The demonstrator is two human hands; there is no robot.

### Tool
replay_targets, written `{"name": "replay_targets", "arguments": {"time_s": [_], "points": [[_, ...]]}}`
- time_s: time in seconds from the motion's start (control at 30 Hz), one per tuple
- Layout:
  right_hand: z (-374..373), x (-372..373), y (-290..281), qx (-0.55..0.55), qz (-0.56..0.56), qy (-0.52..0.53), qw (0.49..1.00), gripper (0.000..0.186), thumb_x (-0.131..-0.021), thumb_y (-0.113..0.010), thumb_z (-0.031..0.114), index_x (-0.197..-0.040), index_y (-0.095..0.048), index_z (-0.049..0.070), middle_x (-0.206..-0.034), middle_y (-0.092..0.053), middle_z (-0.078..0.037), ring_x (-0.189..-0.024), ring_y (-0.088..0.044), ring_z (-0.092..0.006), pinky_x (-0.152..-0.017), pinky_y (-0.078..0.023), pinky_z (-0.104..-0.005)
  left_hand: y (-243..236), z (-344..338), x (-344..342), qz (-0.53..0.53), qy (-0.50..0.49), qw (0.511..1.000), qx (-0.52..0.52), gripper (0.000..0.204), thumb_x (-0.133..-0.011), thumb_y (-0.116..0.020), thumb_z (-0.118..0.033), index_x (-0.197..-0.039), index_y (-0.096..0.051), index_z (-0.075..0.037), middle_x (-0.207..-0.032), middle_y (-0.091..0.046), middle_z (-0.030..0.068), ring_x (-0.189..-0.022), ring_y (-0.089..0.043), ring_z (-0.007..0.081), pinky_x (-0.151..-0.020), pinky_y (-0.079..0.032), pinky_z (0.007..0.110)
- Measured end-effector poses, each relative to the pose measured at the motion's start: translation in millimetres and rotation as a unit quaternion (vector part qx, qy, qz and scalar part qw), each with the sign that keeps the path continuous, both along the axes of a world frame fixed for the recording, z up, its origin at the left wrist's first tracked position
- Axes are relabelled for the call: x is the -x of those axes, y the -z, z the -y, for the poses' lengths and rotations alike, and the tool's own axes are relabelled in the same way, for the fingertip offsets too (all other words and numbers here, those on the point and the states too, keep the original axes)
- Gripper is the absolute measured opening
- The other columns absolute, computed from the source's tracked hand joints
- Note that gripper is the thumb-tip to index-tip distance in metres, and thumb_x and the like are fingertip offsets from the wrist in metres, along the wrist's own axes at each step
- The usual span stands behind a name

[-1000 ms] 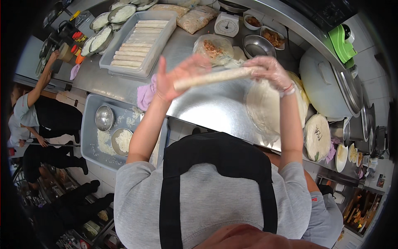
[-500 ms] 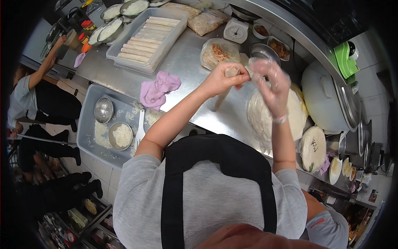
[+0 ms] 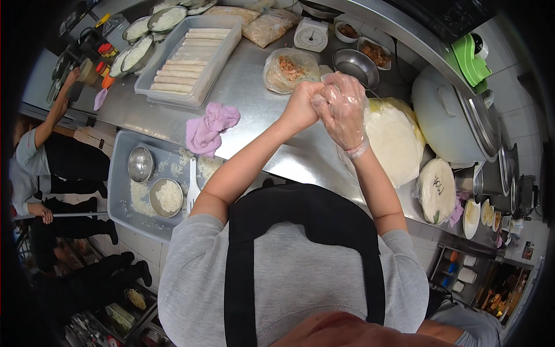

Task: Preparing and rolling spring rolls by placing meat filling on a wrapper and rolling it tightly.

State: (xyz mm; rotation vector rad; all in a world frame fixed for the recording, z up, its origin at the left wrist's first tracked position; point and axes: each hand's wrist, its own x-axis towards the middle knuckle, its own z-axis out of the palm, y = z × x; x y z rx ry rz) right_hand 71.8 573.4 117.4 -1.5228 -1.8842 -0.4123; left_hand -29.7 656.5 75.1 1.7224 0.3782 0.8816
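Observation:
Over the steel worktop my two hands meet. My bare left hand (image 3: 302, 106) is closed around a pale roll, which is now almost wholly hidden by the fingers. Pressed against it from the right is my right hand (image 3: 342, 110), in a clear plastic glove, its fingers curled in; what they grip, if anything, is hidden. Just beyond the hands sits a clear plastic bag (image 3: 291, 70) of orange-brown shredded filling. Right of them lies a stack of round white wrappers (image 3: 392, 141), partly under plastic. Similar pale rolls (image 3: 188, 63) lie in rows in a clear plastic box (image 3: 230, 43).
A steel bowl (image 3: 355, 67) and a dial scale (image 3: 311, 34) stand at the back. A large pot (image 3: 445, 121) is at the right. A pink cloth (image 3: 211, 127) lies left of my arm, beside a grey tub (image 3: 124, 191) with rice and bowls. Other people stand at the far left.
My gloved right hand has come down and left from above the wrapper stack to meet my left hand, and its fingers have curled. The view has shifted slightly.

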Motion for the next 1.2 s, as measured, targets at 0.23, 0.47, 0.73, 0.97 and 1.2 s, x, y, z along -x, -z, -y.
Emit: {"name": "replay_targets", "arguments": {"time_s": [0.23,0.47,0.73,0.97,1.2], "points": [[3,-11,17,-0.045,-0.327,-0.193,0.924,0.027,-0.086,-0.056,0.026,-0.097,-0.067,0.004,-0.112,-0.055,-0.017,-0.105,-0.053,-0.0276,-0.091,-0.041,-0.0377,-23,-8,17,0.046,0.153,0.975,0.156,0.004,-0.078,-0.065,-0.009,-0.079,-0.065,-0.005,-0.059,-0.054,-0.0034,-0.051,-0.048,0.0029,-0.045,-0.036,0.019],[-7,-19,-19,0.033,-0.031,-0.173,0.984,0.027,-0.081,-0.061,0.028,-0.091,-0.066,0.004,-0.112,-0.055,-0.017,-0.107,-0.052,-0.0313,-0.089,-0.042,-0.0384,-18,-10,9,-0.003,0.188,0.970,0.154,0.010,-0.077,-0.068,-0.014,-0.075,-0.065,-0.005,-0.061,-0.056,-0.0033,-0.050,-0.048,0.0036,-0.044,-0.037,0.019],[-1,11,60,0.136,-0.484,-0.149,0.851,0.050,-0.089,-0.055,0.044,-0.112,-0.049,0.001,-0.101,-0.057,-0.007,-0.094,-0.053,-0.0140,-0.076,-0.045,-0.0291,-43,-7,5,0.129,0.013,0.984,0.126,0.054,-0.074,-0.067,0.001,-0.122,-0.044,-0.007,-0.097,-0.056,0.0024,-0.087,-0.053,0.0065,-0.072,-0.044,0.022],[-2,-22,74,0.378,-0.628,-0.470,0.491,0.055,-0.091,-0.048,0.050,-0.110,-0.054,-0.001,-0.091,-0.057,-0.005,-0.086,-0.054,-0.0146,-0.073,-0.045,-0.0286,-36,-20,-1,0.160,0.246,0.910,0.293,0.027,-0.078,-0.071,-0.008,-0.097,-0.052,-0.006,-0.082,-0.058,0.0044,-0.074,-0.059,0.0111,-0.070,-0.051,0.025],[21,-15,6,-0.057,-0.286,-0.088,0.952,0.035,-0.082,-0.062,0.023,-0.112,-0.059,0.005,-0.113,-0.058,-0.011,-0.102,-0.055,-0.0250,-0.091,-0.041,-0.0373,-30,-14,-1,0.086,0.153,0.969,0.175,0.016,-0.077,-0.067,-0.005,-0.071,-0.053,-0.007,-0.064,-0.055,-0.0020,-0.056,-0.050,0.0037,-0.051,-0.042,0.022]]}}
